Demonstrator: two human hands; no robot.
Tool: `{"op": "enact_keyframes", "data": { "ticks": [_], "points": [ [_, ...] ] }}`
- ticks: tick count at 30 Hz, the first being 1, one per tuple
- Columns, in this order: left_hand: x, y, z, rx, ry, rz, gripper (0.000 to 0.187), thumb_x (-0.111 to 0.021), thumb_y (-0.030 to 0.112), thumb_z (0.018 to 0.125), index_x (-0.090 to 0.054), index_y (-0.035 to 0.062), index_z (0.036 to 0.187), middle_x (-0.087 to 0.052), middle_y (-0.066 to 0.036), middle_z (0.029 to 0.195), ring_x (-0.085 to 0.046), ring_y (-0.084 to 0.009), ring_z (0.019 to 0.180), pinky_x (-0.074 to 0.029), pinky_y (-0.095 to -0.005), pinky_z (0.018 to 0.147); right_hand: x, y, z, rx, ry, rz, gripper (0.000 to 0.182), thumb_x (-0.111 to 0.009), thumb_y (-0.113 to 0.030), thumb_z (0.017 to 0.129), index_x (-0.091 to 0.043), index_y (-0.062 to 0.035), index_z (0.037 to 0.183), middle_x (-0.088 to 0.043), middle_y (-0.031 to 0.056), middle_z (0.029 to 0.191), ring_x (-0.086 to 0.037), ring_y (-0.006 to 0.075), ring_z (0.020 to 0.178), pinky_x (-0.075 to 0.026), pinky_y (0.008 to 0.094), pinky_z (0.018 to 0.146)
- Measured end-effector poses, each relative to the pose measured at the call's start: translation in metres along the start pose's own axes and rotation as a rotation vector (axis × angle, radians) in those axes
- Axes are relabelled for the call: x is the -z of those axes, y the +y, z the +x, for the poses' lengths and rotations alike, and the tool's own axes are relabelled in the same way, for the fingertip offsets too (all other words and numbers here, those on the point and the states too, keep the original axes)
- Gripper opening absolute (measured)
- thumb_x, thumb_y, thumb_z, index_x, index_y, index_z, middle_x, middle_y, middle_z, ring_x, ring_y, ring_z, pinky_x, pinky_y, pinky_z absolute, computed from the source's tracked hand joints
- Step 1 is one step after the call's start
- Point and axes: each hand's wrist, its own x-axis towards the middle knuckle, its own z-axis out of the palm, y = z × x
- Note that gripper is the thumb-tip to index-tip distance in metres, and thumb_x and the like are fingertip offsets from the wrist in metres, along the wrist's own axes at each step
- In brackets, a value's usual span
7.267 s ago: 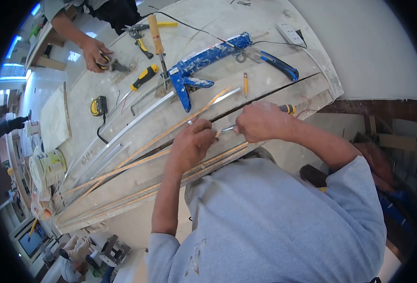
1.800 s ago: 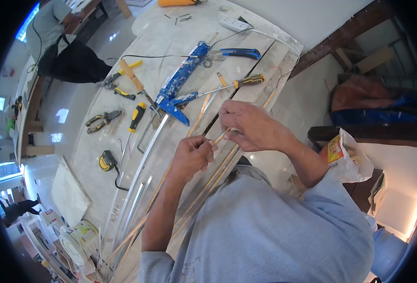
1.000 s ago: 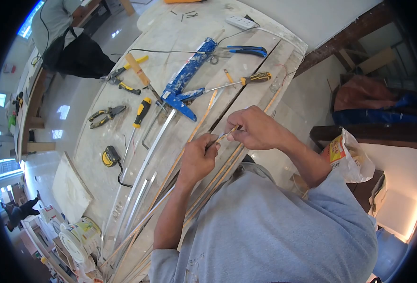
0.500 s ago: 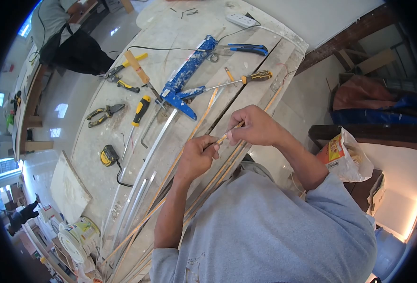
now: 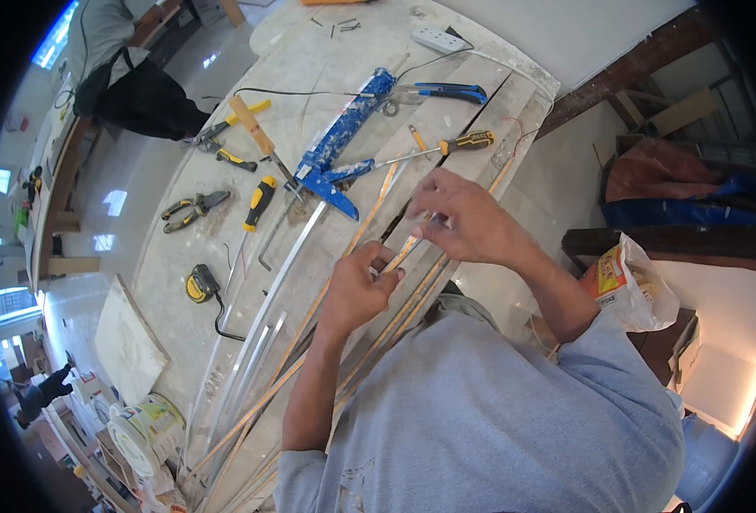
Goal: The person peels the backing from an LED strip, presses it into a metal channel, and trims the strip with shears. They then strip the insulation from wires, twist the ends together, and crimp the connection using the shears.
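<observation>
My left hand [image 5: 363, 289] pinches a narrow white-and-orange LED strip [image 5: 404, 252] between thumb and fingers. The strip's short upper part sticks out toward my right hand [image 5: 474, 224]. That hand is raised just above it, fingers bent and blurred by motion, the thumb close to the strip's end. Whether it grips the strip cannot be made out. Beyond my hands lie a screwdriver [image 5: 466, 142] with a yellow-black handle and a blue caulking gun [image 5: 344, 128]. Long thin strips [image 5: 318, 303] run along the bench beneath my left hand.
On the bench [image 5: 284, 51] are pliers [image 5: 195, 211], another screwdriver [image 5: 261, 203], a tape measure [image 5: 200, 283], a blue utility knife [image 5: 451, 90] and a white power strip [image 5: 438, 38]. Aluminium profiles [image 5: 267, 299] lie lengthwise. A bucket [image 5: 145, 436] stands lower left. Another person [image 5: 134, 94] is at upper left.
My right hand has lifted and its fingers have loosened from their pinch near the left hand. More of the LED strip shows between the hands. The left hand has barely moved.
</observation>
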Motion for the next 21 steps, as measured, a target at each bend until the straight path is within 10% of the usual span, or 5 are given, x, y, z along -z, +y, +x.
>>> {"op": "enact_keyframes", "data": {
  "ticks": [5, 15, 17, 21],
  "points": [
    [0.005, 0.013, -0.008, 0.156, 0.080, 0.125, 0.020, -0.078, 0.013, 0.088, -0.072, -0.0018, 0.101, -0.069, -0.017, 0.070, -0.069, -0.0256, 0.063, -0.050, -0.0391, 0.062, 0.018, 0.010, 0.018, 0.026, 0.446, 0.061, 0.033, -0.078, -0.031, 0.095, -0.073, -0.0026, 0.111, -0.068, 0.0120, 0.105, -0.066, 0.0274, 0.087, -0.053, 0.0380, 0.077],
    [0.023, 0.037, -0.052, -0.073, 0.233, 0.299, 0.014, -0.075, 0.007, 0.092, -0.075, -0.0024, 0.103, -0.067, -0.007, 0.067, -0.062, -0.0118, 0.057, -0.048, -0.0311, 0.056, -0.006, 0.031, -0.012, -0.158, 0.344, 0.767, 0.019, -0.074, -0.018, 0.096, -0.066, -0.0028, 0.105, -0.063, 0.0012, 0.089, -0.057, 0.0072, 0.077, -0.048, 0.0279, 0.068],
    [0.024, 0.044, -0.061, -0.006, 0.280, 0.266, 0.017, -0.078, 0.009, 0.087, -0.075, 0.0004, 0.102, -0.070, -0.018, 0.079, -0.067, -0.0298, 0.066, -0.051, -0.0376, 0.065, -0.007, 0.016, -0.025, -0.005, 0.383, 0.804, 0.022, -0.076, -0.017, 0.093, -0.066, -0.0021, 0.106, -0.062, 0.0022, 0.086, -0.057, 0.0080, 0.075, -0.046, 0.0273, 0.066],
    [0.021, 0.048, -0.071, -0.043, 0.294, 0.301, 0.017, -0.078, 0.007, 0.086, -0.076, 0.0010, 0.102, -0.071, -0.017, 0.079, -0.068, -0.0287, 0.066, -0.052, -0.0364, 0.065, 0.004, -0.008, -0.045, 0.225, 0.507, 0.613, 0.022, -0.076, -0.016, 0.092, -0.067, -0.0018, 0.106, -0.061, 0.0036, 0.082, -0.056, 0.0101, 0.071, -0.045, 0.0269, 0.064]
  ]
}}
